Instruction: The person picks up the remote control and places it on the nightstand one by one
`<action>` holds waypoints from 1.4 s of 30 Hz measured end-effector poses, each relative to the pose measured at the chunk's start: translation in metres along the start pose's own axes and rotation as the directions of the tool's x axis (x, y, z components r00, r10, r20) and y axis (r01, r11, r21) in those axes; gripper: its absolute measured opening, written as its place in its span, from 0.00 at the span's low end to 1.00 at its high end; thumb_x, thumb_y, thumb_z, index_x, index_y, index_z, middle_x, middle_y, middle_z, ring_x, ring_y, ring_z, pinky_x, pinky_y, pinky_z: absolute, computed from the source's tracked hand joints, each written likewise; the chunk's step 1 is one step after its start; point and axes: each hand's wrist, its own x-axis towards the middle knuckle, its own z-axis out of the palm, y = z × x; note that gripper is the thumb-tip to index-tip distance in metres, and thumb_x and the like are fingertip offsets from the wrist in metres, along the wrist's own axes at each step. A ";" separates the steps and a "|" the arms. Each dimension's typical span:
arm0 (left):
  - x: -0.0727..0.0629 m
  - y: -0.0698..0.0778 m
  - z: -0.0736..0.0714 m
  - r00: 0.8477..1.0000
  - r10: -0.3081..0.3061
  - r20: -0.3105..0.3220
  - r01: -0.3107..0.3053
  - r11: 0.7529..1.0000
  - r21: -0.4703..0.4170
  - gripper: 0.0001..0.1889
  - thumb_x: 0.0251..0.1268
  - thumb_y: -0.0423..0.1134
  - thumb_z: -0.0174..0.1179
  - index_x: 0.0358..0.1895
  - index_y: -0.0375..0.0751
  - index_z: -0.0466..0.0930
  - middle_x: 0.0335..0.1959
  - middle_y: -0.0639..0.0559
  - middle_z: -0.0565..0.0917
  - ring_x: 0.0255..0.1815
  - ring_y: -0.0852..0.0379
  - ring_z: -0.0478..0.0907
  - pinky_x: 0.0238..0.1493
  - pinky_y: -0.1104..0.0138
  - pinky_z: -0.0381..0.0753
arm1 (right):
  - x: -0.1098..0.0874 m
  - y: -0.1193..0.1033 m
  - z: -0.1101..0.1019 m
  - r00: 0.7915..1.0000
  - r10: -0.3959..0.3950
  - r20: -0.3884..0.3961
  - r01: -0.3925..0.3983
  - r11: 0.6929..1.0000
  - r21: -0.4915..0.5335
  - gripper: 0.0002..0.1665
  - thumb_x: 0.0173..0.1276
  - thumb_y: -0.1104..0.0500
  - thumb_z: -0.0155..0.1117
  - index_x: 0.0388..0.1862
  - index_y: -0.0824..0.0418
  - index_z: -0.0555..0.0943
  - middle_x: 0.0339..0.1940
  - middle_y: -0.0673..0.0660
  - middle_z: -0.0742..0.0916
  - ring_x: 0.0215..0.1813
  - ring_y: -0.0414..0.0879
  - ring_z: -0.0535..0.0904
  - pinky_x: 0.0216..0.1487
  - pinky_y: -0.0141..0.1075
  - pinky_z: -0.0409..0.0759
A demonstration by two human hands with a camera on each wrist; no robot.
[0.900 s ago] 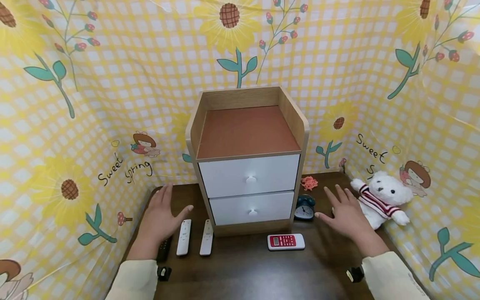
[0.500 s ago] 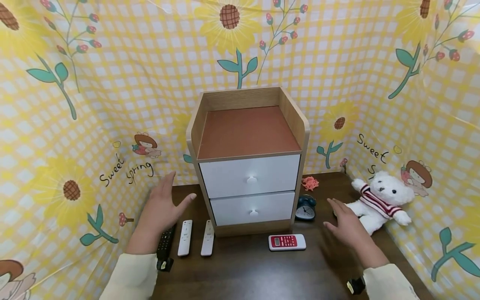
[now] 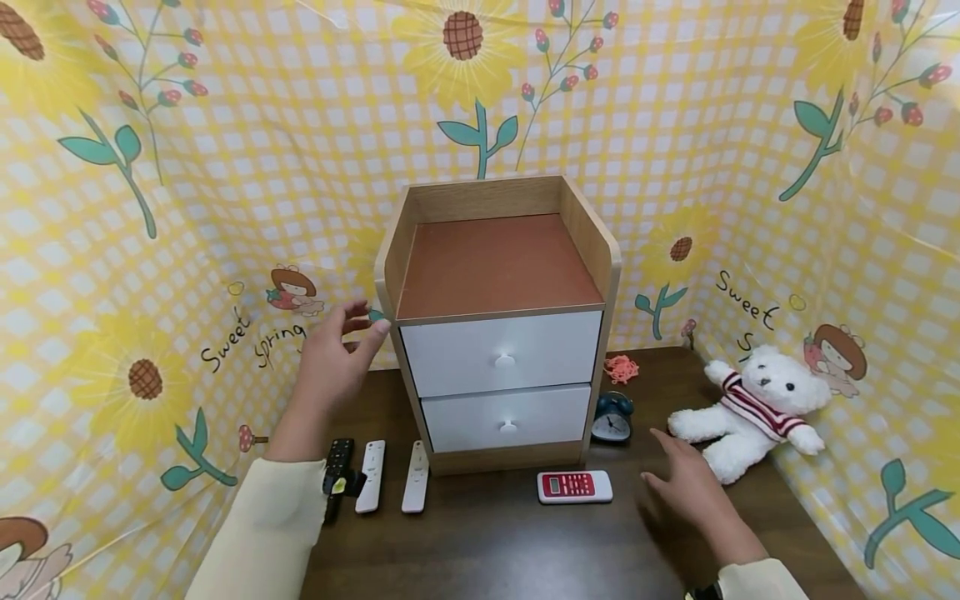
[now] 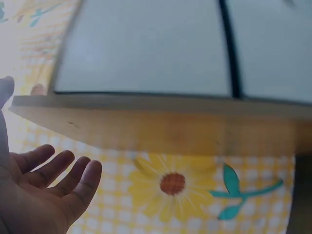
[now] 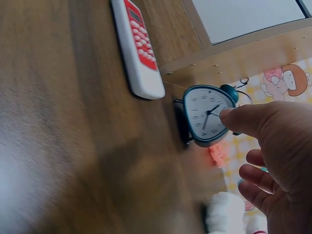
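Observation:
My left hand point(image 3: 335, 358) is raised beside the upper left side of the small wooden cabinet point(image 3: 396, 300), fingers loosely bent and holding nothing. In the left wrist view its fingers point(image 4: 87, 183) show apart from the cabinet's side panel point(image 4: 161, 131). Two white drawers point(image 3: 468, 354) of the cabinet are closed. Low over the table at the right, my right hand point(image 3: 690, 479) holds nothing. It is between the teal alarm clock point(image 3: 611, 421) and the white teddy bear point(image 3: 750, 408); its thumb overlaps the clock face point(image 5: 204, 112) in the right wrist view.
A red and white remote point(image 3: 574, 487) lies in front of the cabinet. Left of it lie two white remotes point(image 3: 371, 477) and a black remote point(image 3: 339, 467). A coral-coloured tangle point(image 3: 621, 368) sits behind the clock. Patterned cloth point(image 3: 300, 150) walls in the table.
My left hand has risen and moved toward the cabinet's upper left edge, its fingers bending more. My right hand has dropped back toward me, uncovering more of the teddy bear.

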 end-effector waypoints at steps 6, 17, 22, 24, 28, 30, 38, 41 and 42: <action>0.012 0.026 -0.005 0.997 -0.065 0.042 0.073 0.975 -0.212 0.36 0.86 0.58 0.53 0.82 0.36 0.65 0.77 0.38 0.74 0.76 0.42 0.75 0.70 0.57 0.83 | -0.005 0.004 0.016 0.999 0.032 0.031 -0.033 0.999 0.026 0.48 0.66 0.55 0.83 0.79 0.69 0.72 0.67 0.75 0.83 0.69 0.74 0.80 0.68 0.68 0.79; 0.041 0.046 -0.007 0.996 -0.091 0.008 0.089 0.951 -0.297 0.36 0.83 0.63 0.54 0.77 0.36 0.72 0.66 0.50 0.77 0.64 0.60 0.74 0.73 0.53 0.80 | -0.013 0.005 0.049 0.999 0.045 0.030 -0.050 0.987 0.156 0.46 0.58 0.56 0.89 0.74 0.67 0.79 0.62 0.66 0.88 0.59 0.61 0.88 0.61 0.57 0.87; 0.051 0.053 -0.010 0.983 -0.184 0.013 0.179 0.932 -0.314 0.38 0.80 0.65 0.59 0.72 0.33 0.76 0.56 0.58 0.77 0.60 0.59 0.73 0.76 0.49 0.76 | -0.011 0.002 0.060 0.996 0.075 0.042 -0.083 0.973 0.217 0.47 0.58 0.53 0.90 0.73 0.67 0.80 0.62 0.65 0.88 0.58 0.61 0.89 0.61 0.56 0.88; 0.055 0.056 -0.010 0.971 -0.237 0.020 0.232 0.922 -0.312 0.38 0.78 0.65 0.61 0.71 0.34 0.77 0.56 0.57 0.77 0.61 0.58 0.73 0.76 0.51 0.76 | -0.011 0.002 0.063 0.994 0.093 0.051 -0.102 0.966 0.236 0.47 0.58 0.53 0.90 0.72 0.67 0.80 0.62 0.65 0.88 0.59 0.61 0.89 0.62 0.56 0.88; 0.061 0.062 -0.012 0.944 -0.323 0.064 0.325 0.882 -0.341 0.40 0.75 0.64 0.65 0.75 0.35 0.77 0.72 0.47 0.76 0.72 0.51 0.75 0.80 0.55 0.75 | -0.011 0.003 0.067 0.992 0.107 0.066 -0.121 0.959 0.256 0.46 0.57 0.54 0.90 0.72 0.68 0.80 0.62 0.65 0.87 0.60 0.62 0.88 0.63 0.56 0.87; 0.064 0.062 -0.014 0.934 -0.343 0.096 0.354 0.858 -0.372 0.40 0.75 0.61 0.67 0.78 0.35 0.74 0.81 0.43 0.71 0.80 0.48 0.73 0.81 0.56 0.73 | -0.010 0.002 0.068 0.992 0.105 0.069 -0.119 0.960 0.252 0.46 0.57 0.54 0.90 0.71 0.68 0.80 0.62 0.64 0.87 0.60 0.62 0.88 0.64 0.56 0.87; 0.072 0.056 -0.017 0.922 -0.334 0.197 0.388 0.806 -0.447 0.40 0.76 0.56 0.69 0.81 0.34 0.70 0.90 0.44 0.58 0.87 0.47 0.65 0.82 0.60 0.71 | -0.004 0.001 0.073 0.988 0.127 0.090 -0.145 0.960 0.240 0.48 0.56 0.52 0.91 0.72 0.66 0.81 0.65 0.65 0.87 0.63 0.62 0.87 0.67 0.57 0.85; 0.072 0.054 -0.018 0.919 -0.335 0.207 0.393 0.800 -0.453 0.40 0.76 0.55 0.69 0.81 0.33 0.70 0.90 0.45 0.57 0.87 0.46 0.63 0.83 0.59 0.69 | -0.001 -0.001 0.073 0.982 0.133 0.131 -0.161 0.958 0.237 0.49 0.56 0.51 0.91 0.74 0.66 0.80 0.69 0.67 0.85 0.66 0.63 0.86 0.69 0.58 0.83; 0.072 0.054 -0.018 0.920 -0.334 0.206 0.392 0.802 -0.451 0.40 0.76 0.55 0.69 0.81 0.33 0.70 0.90 0.45 0.57 0.87 0.46 0.64 0.83 0.59 0.69 | 0.000 -0.002 0.073 0.981 0.135 0.142 -0.166 0.958 0.233 0.50 0.57 0.50 0.91 0.75 0.65 0.79 0.70 0.67 0.85 0.68 0.64 0.85 0.70 0.59 0.82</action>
